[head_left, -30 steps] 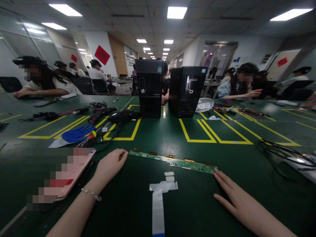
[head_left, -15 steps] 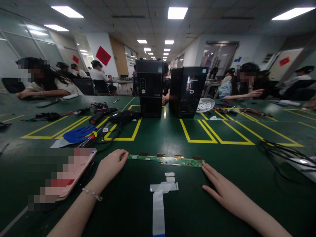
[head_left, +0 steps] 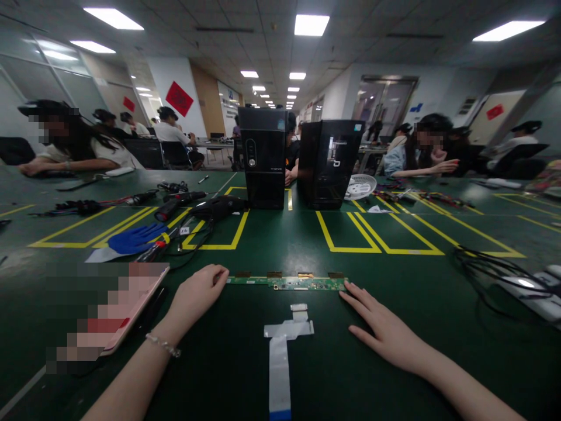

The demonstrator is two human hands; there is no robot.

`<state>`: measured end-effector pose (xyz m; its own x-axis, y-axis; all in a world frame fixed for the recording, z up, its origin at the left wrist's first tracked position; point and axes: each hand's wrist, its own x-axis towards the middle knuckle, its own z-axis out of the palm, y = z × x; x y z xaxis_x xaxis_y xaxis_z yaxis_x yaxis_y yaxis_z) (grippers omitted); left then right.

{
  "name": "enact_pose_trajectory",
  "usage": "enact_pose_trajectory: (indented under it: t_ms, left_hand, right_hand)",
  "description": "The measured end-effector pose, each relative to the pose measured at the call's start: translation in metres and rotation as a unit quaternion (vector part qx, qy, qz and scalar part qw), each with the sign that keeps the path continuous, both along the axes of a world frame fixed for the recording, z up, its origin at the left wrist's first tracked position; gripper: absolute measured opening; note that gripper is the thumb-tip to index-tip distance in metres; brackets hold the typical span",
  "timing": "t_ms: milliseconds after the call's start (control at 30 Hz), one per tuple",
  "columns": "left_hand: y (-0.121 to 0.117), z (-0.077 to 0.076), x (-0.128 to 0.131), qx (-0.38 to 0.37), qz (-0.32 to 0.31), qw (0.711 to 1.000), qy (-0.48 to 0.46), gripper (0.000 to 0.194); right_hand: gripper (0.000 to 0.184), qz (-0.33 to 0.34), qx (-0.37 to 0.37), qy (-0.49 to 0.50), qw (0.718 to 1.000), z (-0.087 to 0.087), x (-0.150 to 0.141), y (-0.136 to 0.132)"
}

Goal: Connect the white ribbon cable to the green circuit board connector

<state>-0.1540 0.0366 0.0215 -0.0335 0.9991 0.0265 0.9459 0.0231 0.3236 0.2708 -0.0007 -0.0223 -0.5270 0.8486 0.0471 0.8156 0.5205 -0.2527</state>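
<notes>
A long, narrow green circuit board lies crosswise on the green table, with copper-coloured tabs along its far edge. My left hand has its fingers curled closed over the board's left end, which is hidden there. At the right end, the outstretched fingertips of my right hand touch the board, with the thumb apart. Nearer to me, between my forearms, lies a white flat ribbon cable with a blue end and a crosswise white strip.
Two black computer towers stand ahead. On the left lie a pink case, a blue glove and a black hot-air gun. Black cables and a white power strip lie right. Co-workers sit around the table.
The circuit board has slid left, its left end passing under my left hand, and it has straightened from a tilt. My right hand has moved left along with it. My left hand stays in place.
</notes>
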Motion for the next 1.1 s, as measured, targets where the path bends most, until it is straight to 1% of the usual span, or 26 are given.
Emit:
enact_pose_trajectory:
  t_ms: [133, 233, 367, 433, 500, 600, 667, 733, 800, 867, 967, 1033, 1100]
  left_hand:
    - [0.001, -0.002, -0.002, 0.009, -0.007, 1.0, -0.001, 0.039]
    - [0.002, -0.002, 0.0, 0.021, -0.018, 1.0, 0.004, 0.037]
    - [-0.003, 0.002, 0.009, 0.052, -0.054, 0.997, -0.015, 0.036]
    - [-0.006, 0.005, 0.013, 0.066, -0.08, 0.994, -0.025, 0.035]
    - [-0.008, 0.006, 0.017, 0.082, -0.108, 0.99, -0.035, 0.035]
    - [-0.011, 0.008, 0.028, 0.12, -0.127, 0.983, -0.059, 0.034]
    - [-0.018, 0.01, 0.043, 0.153, -0.146, 0.975, -0.075, 0.032]
    - [-0.03, 0.012, 0.065, 0.155, -0.214, 0.961, -0.079, 0.03]
    - [-0.046, 0.012, 0.093, 0.143, -0.291, 0.944, -0.062, 0.025]
    - [-0.061, 0.007, 0.121, 0.128, -0.33, 0.935, -0.017, 0.027]
    - [-0.076, -0.009, 0.153, 0.122, -0.315, 0.938, 0.085, 0.045]
    - [-0.079, -0.022, 0.166, 0.118, -0.3, 0.938, 0.129, 0.055]
    - [-0.079, -0.033, 0.173, 0.118, -0.284, 0.938, 0.159, 0.059]
  right_hand:
    - [0.058, 0.012, -0.01, 0.002, 1.0, 0.004, 0.001, 0.003]
    - [0.057, 0.034, -0.013, -0.006, 0.999, 0.008, 0.005, 0.008]
    - [0.054, 0.046, 0.007, -0.023, 0.999, 0.021, 0.012, 0.018]
    - [0.048, 0.053, 0.03, -0.016, 0.998, 0.031, 0.011, 0.024]
    - [0.039, 0.076, 0.053, 0.006, 0.996, 0.042, 0.006, 0.031]
    - [0.03, 0.117, 0.079, 0.045, 0.989, 0.05, -0.01, 0.042]
    - [0.027, 0.132, 0.091, 0.061, 0.985, 0.046, -0.024, 0.048]
    - [0.027, 0.136, 0.098, 0.071, 0.983, 0.038, -0.036, 0.053]
    - [0.029, 0.139, 0.107, 0.081, 0.981, 0.027, -0.047, 0.054]
    - [0.03, 0.144, 0.113, 0.085, 0.979, 0.017, -0.054, 0.051]
    - [0.031, 0.147, 0.114, 0.082, 0.979, 0.011, -0.057, 0.047]
    - [0.033, 0.15, 0.111, 0.075, 0.98, 0.01, -0.055, 0.045]
    - [0.035, 0.152, 0.103, 0.065, 0.981, 0.01, -0.052, 0.045]
